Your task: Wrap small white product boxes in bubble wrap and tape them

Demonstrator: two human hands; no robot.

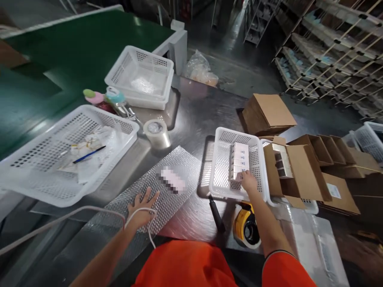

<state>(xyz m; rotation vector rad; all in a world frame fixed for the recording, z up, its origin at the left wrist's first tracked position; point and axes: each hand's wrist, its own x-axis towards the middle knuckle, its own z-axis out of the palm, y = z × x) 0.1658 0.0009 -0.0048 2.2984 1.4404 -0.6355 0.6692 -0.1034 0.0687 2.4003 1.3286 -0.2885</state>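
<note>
My left hand lies with fingers spread on a sheet of bubble wrap, a pale cord looped about the wrist. Just beyond its fingertips is a pinkish-white item, blurred by pixels so its kind cannot be told. On my right, a white plastic basket holds a short row of small white boxes. The fingers of my right hand are closed on the nearest box of that row, inside the basket. Its fingertips are partly hidden.
Near the front edge lie a black-handled tool and a yellow tape dispenser. An open carton stands beyond the basket, cardboard stacks behind. Leftward are a clear tape roll, a basket with a blue pen and stacked baskets.
</note>
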